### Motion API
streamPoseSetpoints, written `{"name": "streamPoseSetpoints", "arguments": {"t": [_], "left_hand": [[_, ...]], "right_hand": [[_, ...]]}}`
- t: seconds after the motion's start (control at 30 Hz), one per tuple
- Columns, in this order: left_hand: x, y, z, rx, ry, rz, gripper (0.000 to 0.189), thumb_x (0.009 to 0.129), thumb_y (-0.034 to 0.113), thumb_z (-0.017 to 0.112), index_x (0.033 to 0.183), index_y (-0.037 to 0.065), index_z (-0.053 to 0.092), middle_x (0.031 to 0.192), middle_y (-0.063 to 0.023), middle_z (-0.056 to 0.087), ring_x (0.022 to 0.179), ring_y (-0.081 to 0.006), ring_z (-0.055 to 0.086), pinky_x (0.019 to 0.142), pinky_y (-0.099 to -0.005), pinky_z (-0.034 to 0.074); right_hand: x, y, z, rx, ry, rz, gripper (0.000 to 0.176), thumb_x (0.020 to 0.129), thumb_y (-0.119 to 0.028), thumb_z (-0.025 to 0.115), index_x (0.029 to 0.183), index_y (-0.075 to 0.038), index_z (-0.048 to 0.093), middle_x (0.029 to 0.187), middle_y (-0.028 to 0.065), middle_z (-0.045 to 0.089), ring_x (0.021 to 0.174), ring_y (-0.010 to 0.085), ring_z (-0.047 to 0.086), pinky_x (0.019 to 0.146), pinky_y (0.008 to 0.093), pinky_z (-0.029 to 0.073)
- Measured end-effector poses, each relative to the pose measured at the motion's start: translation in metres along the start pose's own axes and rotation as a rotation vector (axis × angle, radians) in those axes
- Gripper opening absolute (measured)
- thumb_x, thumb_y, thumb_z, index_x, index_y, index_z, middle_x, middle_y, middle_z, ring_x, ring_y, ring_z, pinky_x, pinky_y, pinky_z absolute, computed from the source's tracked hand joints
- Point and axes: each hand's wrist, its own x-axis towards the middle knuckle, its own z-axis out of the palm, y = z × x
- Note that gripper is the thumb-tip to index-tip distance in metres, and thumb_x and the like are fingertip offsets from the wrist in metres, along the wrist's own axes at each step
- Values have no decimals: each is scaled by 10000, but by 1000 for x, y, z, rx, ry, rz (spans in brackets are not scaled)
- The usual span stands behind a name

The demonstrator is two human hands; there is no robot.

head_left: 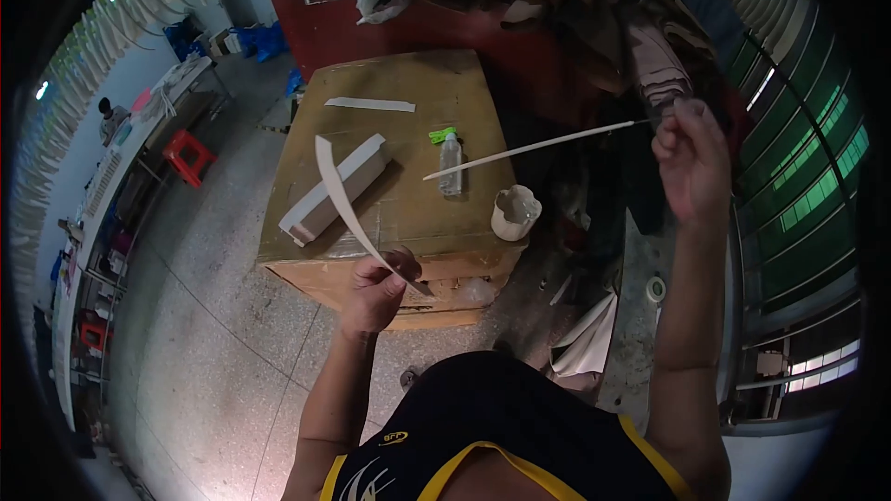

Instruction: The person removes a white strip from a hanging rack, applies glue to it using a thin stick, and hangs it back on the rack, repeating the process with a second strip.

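Left hand point(376, 289): thumb and fingers point(394, 267) pinched together on the low end of a curved strip point(327, 176). The strip is white and flat. It bows up and away from the fingers, and its free tip is well above them.

Right hand point(691, 162): raised high, fingertips point(682, 116) closed on one end of a thin strip point(538, 147). This one is long and pale and runs out from the fingers toward the other hand. Its far tip hangs over the table, just beside a bottle point(450, 162).

Step in hand, as I judge it: one strip in each hand, both lifted clear of the table point(408, 223), hands well apart. Both pieces look limp and are gripped only at one end. Any further handling calls for a firm pinch and a watch on the free tips.

Beyond the left fingers on the table are a white block point(360, 170), partly behind the curved strip, and farther off a flat strip point(369, 104). Between the two hands stand the bottle, green-capped, and a cup point(515, 213) near the table edge.

Hard to make out:
- What the strips are made of.
- Exactly how the right fingertips meet the thin strip, since dark clutter sits behind them.
- What is in the cup.
- The pile beyond the table, which is only brown shapes.
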Motion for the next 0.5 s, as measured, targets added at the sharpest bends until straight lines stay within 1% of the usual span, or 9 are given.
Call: {"name": "streamPoseSetpoints", "arguments": {"t": [0.03, 0.07, 0.1, 0.17, 0.23, 0.3, 0.33, 0.4, 0.5], "left_hand": [[0, -1, 4, -58, 13, -20, 154, 841, 57, 687, 987, 27, 649, 905, -86, 584, 877, -225, 526, 813, -362, 414], [1, -2, 4, -49, 1, -28, 138, 844, 48, 680, 971, 8, 641, 908, -92, 562, 866, -220, 527, 792, -351, 421], [1, -2, 4, -40, 3, -19, 138, 844, 48, 680, 971, 8, 641, 908, -92, 562, 866, -220, 527, 792, -351, 421], [0, -2, 5, 9, -33, -89, 212, 846, 91, 689, 1050, 136, 655, 862, -21, 592, 863, -205, 485, 806, -363, 397], [0, -2, 7, 6, -39, -90, 189, 845, 97, 689, 1028, 131, 655, 859, -27, 589, 859, -209, 491, 802, -371, 407], [-2, -3, 7, 22, -57, -119, 130, 845, 106, 690, 969, 98, 651, 851, -37, 586, 853, -217, 500, 795, -380, 424], [-2, -3, 7, 29, -55, -115, 130, 845, 106, 690, 969, 98, 651, 851, -37, 586, 853, -217, 500, 795, -380, 424], [-2, -3, 8, 63, -61, -126, 103, 842, 116, 695, 914, 69, 638, 839, -46, 584, 849, -226, 507, 795, -386, 438], [-3, -1, 10, 68, -59, -123, 106, 840, 123, 701, 875, 58, 625, 823, -50, 574, 850, -230, 508, 804, -390, 440]], "right_hand": [[-7, 11, 3, 161, 72, 69, 68, 916, -132, 609, 871, -83, 599, 819, 28, 633, 658, 63, 562, 579, 195, 428], [-12, 20, 6, 319, 144, 141, 69, 921, -121, 595, 860, -88, 592, 822, 34, 627, 656, 66, 555, 574, 204, 426], [-16, 30, 9, 327, 134, 138, 69, 921, -121, 595, 860, -88, 592, 822, 34, 627, 656, 66, 555, 574, 204, 426], [-21, 46, 14, 476, 199, 242, 81, 920, -123, 597, 846, -93, 590, 811, 27, 622, 644, 69, 547, 573, 212, 429], [-24, 56, 19, 509, 201, 262, 83, 921, -120, 596, 842, -94, 591, 814, 27, 623, 643, 69, 548, 572, 214, 430], [-24, 62, 23, 542, 203, 284, 86, 921, -118, 595, 838, -95, 591, 816, 26, 625, 643, 69, 548, 571, 215, 431], [-24, 64, 24, 556, 201, 289, 85, 920, -115, 595, 838, -93, 597, 814, 27, 629, 642, 69, 550, 569, 216, 431], [-24, 69, 25, 574, 195, 294, 84, 919, -113, 596, 838, -91, 603, 811, 28, 633, 641, 69, 553, 568, 216, 432], [-23, 75, 25, 581, 222, 310, 83, 917, -111, 598, 839, -91, 614, 806, 30, 642, 637, 70, 559, 567, 217, 433]]}}
